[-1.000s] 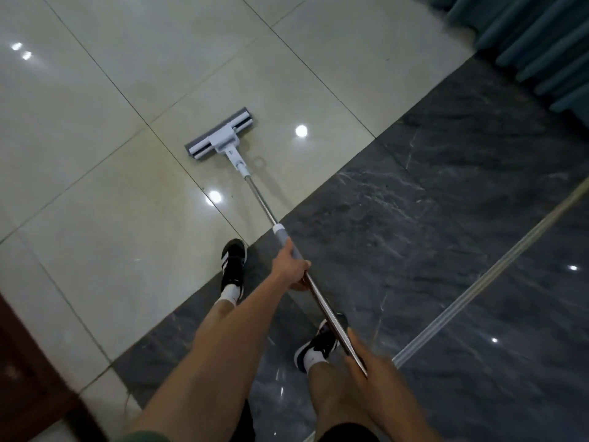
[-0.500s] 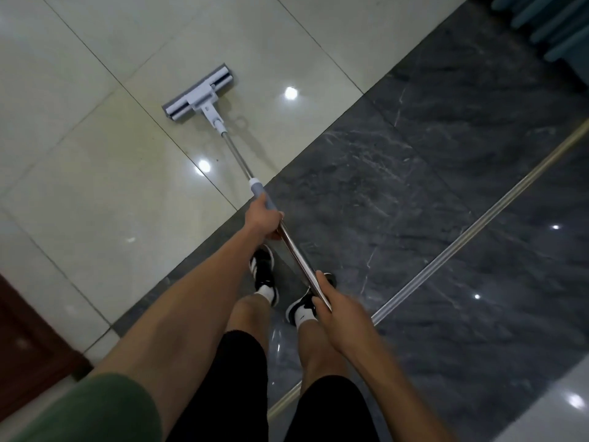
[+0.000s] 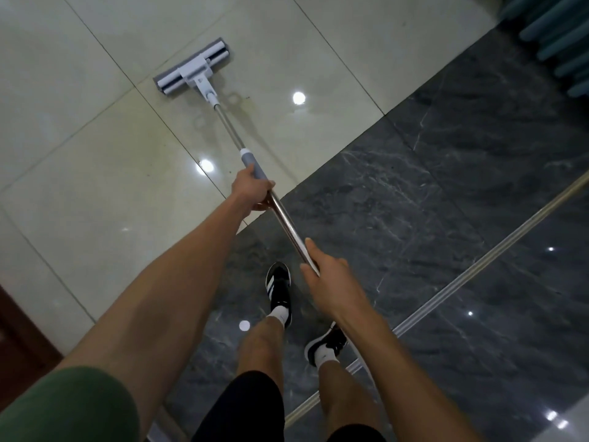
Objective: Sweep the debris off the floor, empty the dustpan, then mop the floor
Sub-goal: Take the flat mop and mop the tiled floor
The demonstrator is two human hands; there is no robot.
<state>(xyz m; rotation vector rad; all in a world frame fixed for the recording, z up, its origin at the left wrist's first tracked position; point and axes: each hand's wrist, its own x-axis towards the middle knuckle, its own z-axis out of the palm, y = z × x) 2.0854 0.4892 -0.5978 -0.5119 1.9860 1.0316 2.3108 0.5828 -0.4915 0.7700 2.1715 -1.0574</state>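
Fingers of our left hand [image 3: 253, 189] wrap the mop [image 3: 223, 110] at its grey sleeve, arm stretched forward; the flat head lies on the pale floor [image 3: 95, 186]. Stiff, light, probably slick metal, so we grip there. Our right hand [image 3: 325, 279] curls round the upper end.

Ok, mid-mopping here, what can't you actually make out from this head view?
- Mop head: its underside lies flat on the pale tiles, so how dirty or wet the pad is stays hidden.
- Mop handle: the top end is covered by the right hand.
- Left hand: its fingers wrap out of sight round the handle.
- Dark specks near the mop head: too small to identify.
- Dustpan and broom: outside the frame.
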